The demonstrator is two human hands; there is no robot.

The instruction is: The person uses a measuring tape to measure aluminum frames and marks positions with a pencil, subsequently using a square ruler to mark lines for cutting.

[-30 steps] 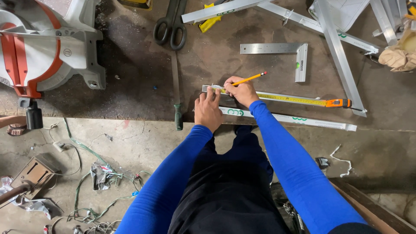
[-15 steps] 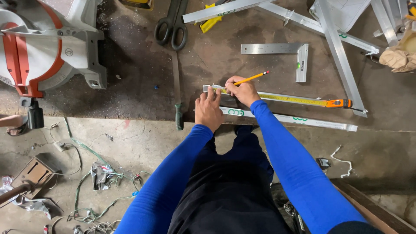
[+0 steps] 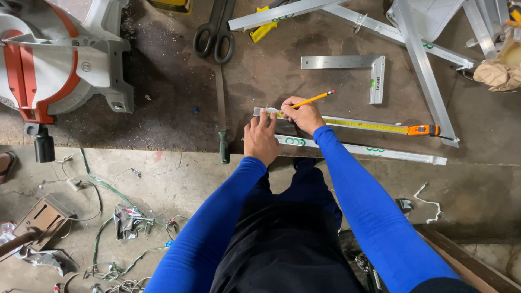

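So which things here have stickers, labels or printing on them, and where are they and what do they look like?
Metal strip: below the right hand, long and silvery, green printed marks along it.
Tape measure: stretched right from the right hand, yellow blade with tiny marks, orange case.
Try square: above the tape, L-shaped grey metal, small green sticker.
Mitre saw: top left, white and red, small round sticker.
No screens or signs.
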